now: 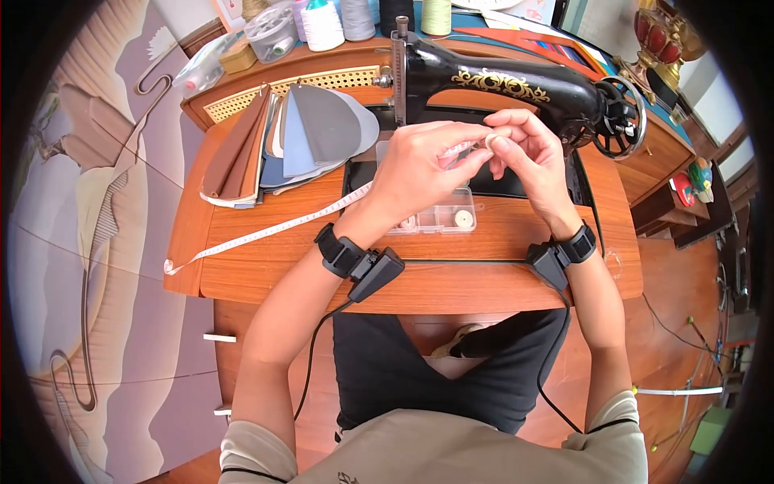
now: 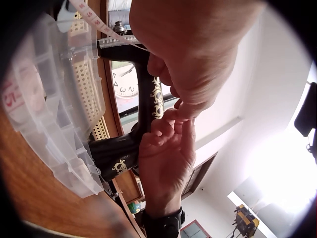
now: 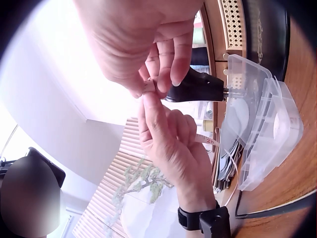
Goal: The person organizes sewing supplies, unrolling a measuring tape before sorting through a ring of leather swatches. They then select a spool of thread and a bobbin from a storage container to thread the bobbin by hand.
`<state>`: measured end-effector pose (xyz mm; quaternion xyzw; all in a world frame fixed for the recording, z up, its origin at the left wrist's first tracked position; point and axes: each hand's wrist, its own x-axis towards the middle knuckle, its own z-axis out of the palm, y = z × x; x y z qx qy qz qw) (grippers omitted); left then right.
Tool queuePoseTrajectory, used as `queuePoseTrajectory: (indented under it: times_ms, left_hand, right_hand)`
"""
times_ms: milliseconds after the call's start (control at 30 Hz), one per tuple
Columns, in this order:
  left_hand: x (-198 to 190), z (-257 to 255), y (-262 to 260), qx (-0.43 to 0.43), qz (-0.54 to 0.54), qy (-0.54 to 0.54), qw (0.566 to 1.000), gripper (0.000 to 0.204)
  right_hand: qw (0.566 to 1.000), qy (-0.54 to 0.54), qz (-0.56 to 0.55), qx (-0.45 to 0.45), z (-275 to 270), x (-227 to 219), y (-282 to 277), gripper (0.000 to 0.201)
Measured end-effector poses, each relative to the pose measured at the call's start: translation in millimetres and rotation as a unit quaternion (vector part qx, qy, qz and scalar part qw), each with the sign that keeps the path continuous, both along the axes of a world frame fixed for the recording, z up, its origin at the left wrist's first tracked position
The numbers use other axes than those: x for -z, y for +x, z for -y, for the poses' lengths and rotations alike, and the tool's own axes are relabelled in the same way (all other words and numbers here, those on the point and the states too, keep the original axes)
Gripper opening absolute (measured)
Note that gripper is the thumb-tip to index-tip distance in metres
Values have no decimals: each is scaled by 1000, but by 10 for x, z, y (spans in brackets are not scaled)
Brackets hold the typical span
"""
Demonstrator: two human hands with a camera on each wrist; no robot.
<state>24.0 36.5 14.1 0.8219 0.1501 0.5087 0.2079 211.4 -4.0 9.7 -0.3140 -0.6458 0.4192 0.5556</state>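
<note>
Over the front of the sewing machine (image 1: 500, 68), my two hands meet at the fingertips. My left hand (image 1: 423, 165) pinches a white tape measure (image 1: 282, 226) between thumb and fingers. From that hand the tape trails down to the left across the table. My right hand (image 1: 532, 157) pinches a short piece of the tape, whose markings show between the fingertips in the right wrist view (image 3: 148, 86). Below the hands stands an open clear plastic compartment box (image 1: 435, 218), partly hidden by my left hand, with a small white round item (image 1: 463, 219) in it.
Fanned fabric swatches (image 1: 322, 129) lie on the table (image 1: 322, 278) at the left. Thread spools (image 1: 322, 28) and clear containers (image 1: 270, 32) line the back. The machine's handwheel (image 1: 621, 117) is at the right. Cables (image 1: 313, 363) run from both wrist cameras.
</note>
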Motion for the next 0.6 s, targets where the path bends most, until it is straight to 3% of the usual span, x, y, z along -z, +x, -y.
queuePoseTrajectory:
  times_ms: [267,600]
  left_hand:
    - [17,-14,19,-35,31,-15,999,23]
    - [35,-34,-6,-48,10,-4,999,29]
  right_hand:
    - [992,41,21,121,-23,18,-37,24]
    - [992,45,-35,111,-27,-4,-21,23]
